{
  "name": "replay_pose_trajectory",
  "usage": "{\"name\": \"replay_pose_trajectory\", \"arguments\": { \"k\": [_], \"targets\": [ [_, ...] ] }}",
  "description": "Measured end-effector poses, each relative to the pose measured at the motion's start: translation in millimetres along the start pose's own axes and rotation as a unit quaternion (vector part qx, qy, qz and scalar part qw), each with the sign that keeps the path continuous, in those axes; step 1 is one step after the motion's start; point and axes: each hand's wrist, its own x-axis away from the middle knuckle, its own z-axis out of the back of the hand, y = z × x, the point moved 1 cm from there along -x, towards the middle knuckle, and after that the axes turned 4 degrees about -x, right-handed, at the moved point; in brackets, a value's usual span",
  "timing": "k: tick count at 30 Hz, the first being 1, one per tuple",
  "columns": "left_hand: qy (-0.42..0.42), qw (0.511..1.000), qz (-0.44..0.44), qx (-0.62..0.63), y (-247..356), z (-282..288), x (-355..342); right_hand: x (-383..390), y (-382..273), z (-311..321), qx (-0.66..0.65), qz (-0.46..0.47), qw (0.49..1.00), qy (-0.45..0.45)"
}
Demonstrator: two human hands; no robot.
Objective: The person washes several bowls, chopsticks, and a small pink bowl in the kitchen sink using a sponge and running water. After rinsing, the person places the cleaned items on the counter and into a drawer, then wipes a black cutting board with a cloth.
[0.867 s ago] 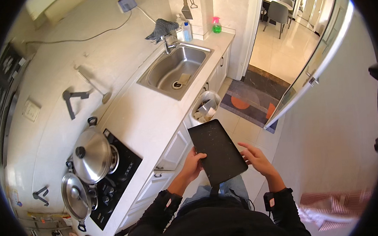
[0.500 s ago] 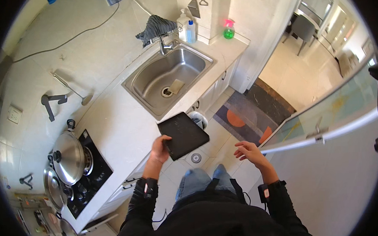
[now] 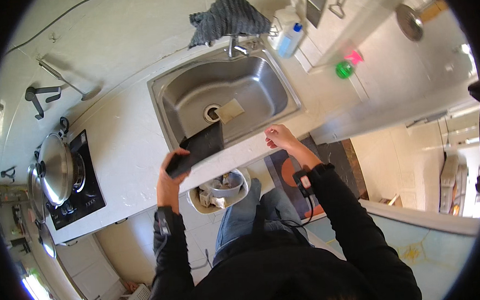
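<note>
My left hand (image 3: 171, 172) grips one edge of a flat black tray (image 3: 204, 145), thumb on top. The tray is tilted and reaches over the sink's front rim. Beyond it lies the stainless steel sink (image 3: 172, 99), with a beige rectangular pad (image 3: 230, 111) beside the drain (image 3: 211, 113). My right hand (image 3: 280, 137) hovers near the sink's front right corner, its fingers curled in with nothing visible in them.
Below the counter edge stands a waste bin (image 3: 243, 196). A grey cloth (image 3: 228, 20) hangs behind the tap (image 3: 237, 48). Bottles (image 3: 289, 40) and a green spray bottle (image 3: 345, 69) stand to the right. At left, a lidded pan (image 3: 56, 168) sits on the black hob (image 3: 89, 182).
I have moved closer to the sink. The black tray has been lifted over its front edge and tilted. My right hand has come up toward the sink, its fingers more curled.
</note>
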Motion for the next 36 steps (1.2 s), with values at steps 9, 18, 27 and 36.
{"name": "replay_pose_trajectory", "arguments": {
  "k": [9, 18, 27, 36],
  "targets": [
    [0.32, 0.857, 0.284, 0.287, 12, -55, 46, -227, 38, -27, 0.252, 0.023, 0.965, 0.073],
    [0.435, 0.818, 0.246, 0.285, 9, -104, 65, -301, 95, -82, 0.441, 0.218, 0.831, 0.26],
    [0.352, 0.887, 0.138, 0.264, -11, -81, -43, -256, -12, -38, 0.125, 0.165, 0.978, 0.031],
    [0.18, 0.957, 0.035, 0.223, 1, -137, -103, -115, -143, -51, 0.253, 0.361, 0.886, -0.146]
  ]
}}
